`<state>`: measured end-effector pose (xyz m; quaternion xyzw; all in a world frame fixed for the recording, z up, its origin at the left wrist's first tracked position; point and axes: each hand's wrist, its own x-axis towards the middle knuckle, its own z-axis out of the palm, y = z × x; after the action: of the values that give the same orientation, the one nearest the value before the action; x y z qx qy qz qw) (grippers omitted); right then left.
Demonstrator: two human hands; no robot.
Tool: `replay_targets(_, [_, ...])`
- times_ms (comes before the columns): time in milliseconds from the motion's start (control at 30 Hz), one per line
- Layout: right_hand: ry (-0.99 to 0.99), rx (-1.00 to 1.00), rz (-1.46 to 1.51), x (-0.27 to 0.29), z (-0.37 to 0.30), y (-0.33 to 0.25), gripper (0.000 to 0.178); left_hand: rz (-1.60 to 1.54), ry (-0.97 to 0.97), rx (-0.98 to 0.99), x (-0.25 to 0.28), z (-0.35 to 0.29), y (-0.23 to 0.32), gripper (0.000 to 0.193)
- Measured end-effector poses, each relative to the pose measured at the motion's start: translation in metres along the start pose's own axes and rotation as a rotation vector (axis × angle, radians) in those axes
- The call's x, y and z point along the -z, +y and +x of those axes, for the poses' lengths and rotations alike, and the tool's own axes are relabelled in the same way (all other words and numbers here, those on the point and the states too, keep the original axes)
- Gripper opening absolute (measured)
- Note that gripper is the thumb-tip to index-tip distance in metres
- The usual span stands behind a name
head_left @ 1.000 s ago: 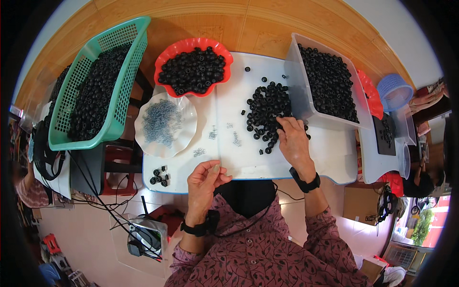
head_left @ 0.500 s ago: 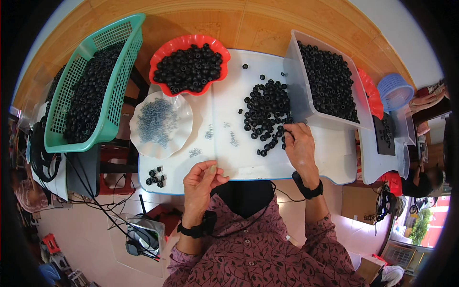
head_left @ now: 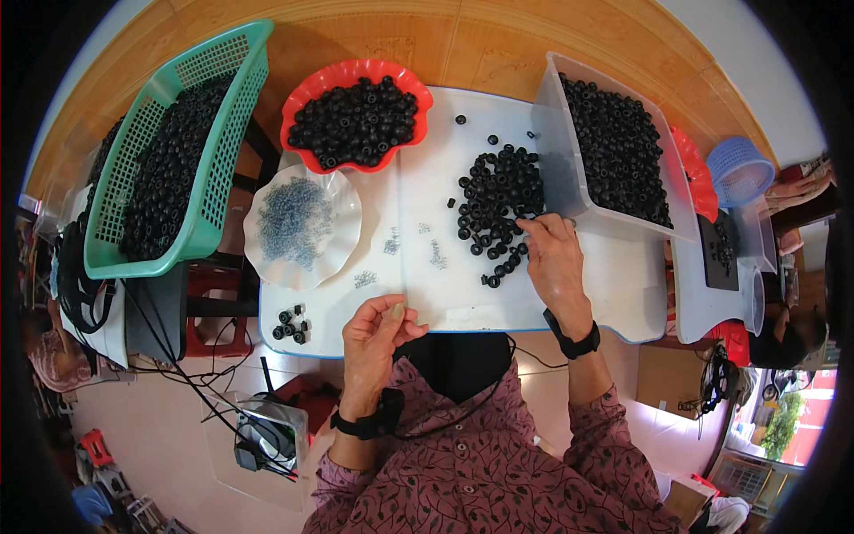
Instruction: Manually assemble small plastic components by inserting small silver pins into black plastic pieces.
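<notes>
My right hand reaches to the right side of a loose pile of small black round pieces with holes on the white table. Its thumb and fingertips close together against the pile; whether one piece is between them is hidden. Near the table's front edge, my left hand is raised with thumb and forefinger pinched, and I cannot make out what they hold. Tiny clear pieces lie in small clusters in front of a white scalloped plate filled with more of them.
A red scalloped bowl and a green basket hold black pieces, as does a translucent bin right of the pile. A few black parts sit at the table's front left corner. Cables hang at left.
My right hand has shifted slightly up and left, its fingertips moving farther along the pile's edge. My left hand keeps its pinch in nearly the same place.
</notes>
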<state>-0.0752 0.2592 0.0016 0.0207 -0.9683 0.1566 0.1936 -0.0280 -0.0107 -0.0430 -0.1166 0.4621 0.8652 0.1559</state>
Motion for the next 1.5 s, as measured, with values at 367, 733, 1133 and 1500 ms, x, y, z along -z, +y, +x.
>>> replay_targets(367, [-0.017,-0.043,-0.036,-0.008,0.000,0.003,0.015,0.011,0.017,0.001,-0.002,-0.001,0.002,0.018])
replay_targets(733, [-0.091,-0.030,0.302,0.016,-0.025,-0.035,0.015,0.058,-0.024,-0.030,-0.001,-0.003,-0.001,0.019])
replay_targets(1133, [-0.171,0.127,0.523,-0.001,-0.059,-0.116,0.019,0.061,-0.200,0.020,-0.010,-0.011,0.004,0.021])
replay_targets(1500, [-0.056,-0.031,0.289,-0.031,-0.027,-0.094,0.018,-0.140,-0.202,0.010,0.004,-0.005,0.004,0.018])
